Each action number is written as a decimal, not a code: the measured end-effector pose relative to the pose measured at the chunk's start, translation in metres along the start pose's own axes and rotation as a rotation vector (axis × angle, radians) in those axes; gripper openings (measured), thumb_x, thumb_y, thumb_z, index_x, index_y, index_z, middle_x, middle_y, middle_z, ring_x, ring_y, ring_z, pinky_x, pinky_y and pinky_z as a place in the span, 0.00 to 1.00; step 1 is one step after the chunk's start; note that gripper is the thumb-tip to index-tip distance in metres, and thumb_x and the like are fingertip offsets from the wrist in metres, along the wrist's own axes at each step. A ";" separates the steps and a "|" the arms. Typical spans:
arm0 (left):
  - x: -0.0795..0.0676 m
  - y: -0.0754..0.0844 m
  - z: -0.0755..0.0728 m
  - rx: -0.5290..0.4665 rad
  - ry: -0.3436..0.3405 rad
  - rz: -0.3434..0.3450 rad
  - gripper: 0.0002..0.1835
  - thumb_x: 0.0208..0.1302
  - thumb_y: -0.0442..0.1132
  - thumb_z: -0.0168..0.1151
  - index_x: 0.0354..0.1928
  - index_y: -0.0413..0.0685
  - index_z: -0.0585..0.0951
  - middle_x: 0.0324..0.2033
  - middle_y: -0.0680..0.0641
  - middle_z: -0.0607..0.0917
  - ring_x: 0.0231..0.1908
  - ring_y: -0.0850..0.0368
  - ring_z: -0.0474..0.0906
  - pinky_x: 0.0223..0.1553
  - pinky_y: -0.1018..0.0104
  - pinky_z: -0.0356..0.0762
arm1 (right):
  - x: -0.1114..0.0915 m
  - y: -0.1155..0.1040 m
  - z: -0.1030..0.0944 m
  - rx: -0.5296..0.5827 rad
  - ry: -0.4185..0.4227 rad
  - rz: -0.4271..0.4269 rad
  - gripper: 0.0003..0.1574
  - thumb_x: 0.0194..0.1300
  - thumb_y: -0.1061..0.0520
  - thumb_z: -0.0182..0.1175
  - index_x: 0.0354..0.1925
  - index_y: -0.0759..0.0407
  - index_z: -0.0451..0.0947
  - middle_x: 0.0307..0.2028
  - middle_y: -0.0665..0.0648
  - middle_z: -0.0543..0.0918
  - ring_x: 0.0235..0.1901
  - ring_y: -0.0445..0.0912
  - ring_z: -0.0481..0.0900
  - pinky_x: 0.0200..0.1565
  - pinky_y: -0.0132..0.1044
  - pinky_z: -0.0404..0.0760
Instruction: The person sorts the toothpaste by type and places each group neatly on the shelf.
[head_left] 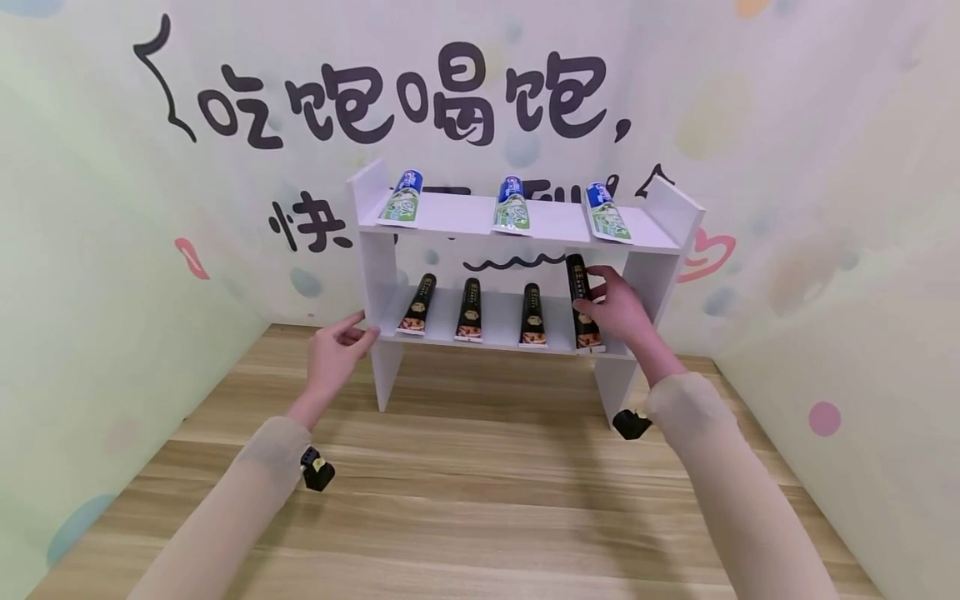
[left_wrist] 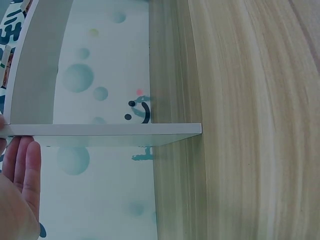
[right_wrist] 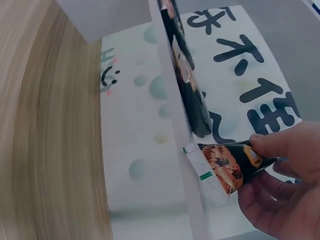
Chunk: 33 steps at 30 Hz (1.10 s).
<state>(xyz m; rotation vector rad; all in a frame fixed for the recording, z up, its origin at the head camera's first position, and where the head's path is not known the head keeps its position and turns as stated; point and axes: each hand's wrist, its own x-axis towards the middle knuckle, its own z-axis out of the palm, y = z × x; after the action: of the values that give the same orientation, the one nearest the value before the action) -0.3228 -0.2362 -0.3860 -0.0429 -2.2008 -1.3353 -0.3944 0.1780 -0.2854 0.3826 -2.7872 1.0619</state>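
Note:
My right hand (head_left: 617,307) pinches a black toothpaste tube (head_left: 581,292) between thumb and fingers at the right end of the lower shelf. The tube's white crimped end (right_wrist: 212,182) points toward the shelf's front edge in the right wrist view. Three more black tubes, among them the middle one (head_left: 469,310), lie spaced out to its left, crimped ends forward. My left hand (head_left: 333,354) touches the left side panel (head_left: 369,275) of the white rack. In the left wrist view, straight fingers (left_wrist: 32,175) meet its outer face, and the thumb is mostly cut off by the frame's edge.
Three blue and green toothpaste tubes, including the middle one (head_left: 512,205), lie on the rack's upper shelf (head_left: 457,215). The rack stands on a wood-grain table (head_left: 480,500) in front of a printed back wall (head_left: 420,25). Pale walls flank the table on both sides.

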 end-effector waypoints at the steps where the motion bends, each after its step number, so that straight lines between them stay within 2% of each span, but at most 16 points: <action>1: 0.000 0.000 0.000 0.003 0.002 0.002 0.24 0.64 0.41 0.67 0.60 0.38 0.79 0.37 0.32 0.88 0.23 0.62 0.83 0.25 0.80 0.76 | 0.000 0.000 0.001 -0.002 0.002 0.002 0.41 0.70 0.56 0.59 0.74 0.61 0.53 0.53 0.71 0.80 0.51 0.61 0.80 0.51 0.51 0.80; 7: 0.001 -0.002 -0.002 0.017 0.011 0.008 0.24 0.64 0.42 0.67 0.60 0.39 0.79 0.37 0.32 0.88 0.23 0.66 0.81 0.25 0.81 0.76 | -0.001 0.008 0.009 -0.003 0.033 -0.025 0.42 0.72 0.57 0.55 0.76 0.56 0.49 0.52 0.71 0.79 0.50 0.60 0.80 0.48 0.49 0.81; 13: -0.002 -0.002 -0.001 0.018 0.005 0.005 0.24 0.64 0.40 0.67 0.60 0.37 0.79 0.37 0.32 0.88 0.26 0.54 0.85 0.26 0.81 0.76 | -0.008 0.017 0.013 -0.031 0.073 -0.109 0.30 0.73 0.59 0.52 0.71 0.53 0.61 0.42 0.68 0.81 0.40 0.57 0.79 0.38 0.41 0.77; 16: -0.001 -0.002 0.000 0.008 0.008 0.008 0.23 0.64 0.40 0.67 0.59 0.38 0.80 0.37 0.32 0.88 0.24 0.60 0.84 0.25 0.81 0.77 | -0.011 0.018 0.013 -0.038 0.077 -0.125 0.28 0.74 0.59 0.51 0.69 0.54 0.65 0.41 0.66 0.80 0.40 0.56 0.78 0.35 0.39 0.76; 21: 0.001 -0.002 0.000 0.004 0.006 0.020 0.24 0.64 0.40 0.67 0.59 0.37 0.79 0.37 0.32 0.88 0.21 0.75 0.77 0.25 0.82 0.77 | -0.012 0.019 0.014 -0.044 0.046 -0.134 0.30 0.72 0.58 0.52 0.71 0.55 0.64 0.47 0.68 0.80 0.45 0.57 0.79 0.40 0.42 0.78; 24: 0.001 -0.002 0.000 0.008 0.006 0.028 0.23 0.64 0.40 0.67 0.59 0.37 0.79 0.37 0.31 0.88 0.21 0.74 0.77 0.25 0.81 0.77 | -0.012 0.022 0.014 -0.044 0.007 -0.122 0.34 0.69 0.58 0.54 0.72 0.55 0.63 0.50 0.68 0.78 0.47 0.57 0.79 0.44 0.43 0.78; 29: 0.002 -0.002 0.000 0.017 0.000 0.024 0.24 0.64 0.40 0.67 0.60 0.37 0.79 0.37 0.31 0.88 0.23 0.66 0.81 0.26 0.81 0.77 | -0.014 0.028 0.013 -0.024 -0.066 -0.086 0.38 0.66 0.56 0.58 0.72 0.59 0.63 0.56 0.70 0.77 0.53 0.60 0.79 0.51 0.49 0.80; 33: 0.003 -0.001 0.000 0.021 -0.004 0.016 0.24 0.65 0.40 0.66 0.60 0.36 0.79 0.37 0.30 0.88 0.23 0.70 0.80 0.26 0.82 0.76 | -0.016 0.031 0.010 -0.024 -0.103 -0.055 0.37 0.67 0.53 0.60 0.70 0.64 0.65 0.60 0.72 0.76 0.59 0.63 0.77 0.58 0.54 0.78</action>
<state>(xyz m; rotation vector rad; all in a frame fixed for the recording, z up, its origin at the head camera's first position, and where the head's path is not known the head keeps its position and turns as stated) -0.3252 -0.2373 -0.3853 -0.0550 -2.2135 -1.3041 -0.3888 0.1969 -0.3161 0.5215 -2.8582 1.0233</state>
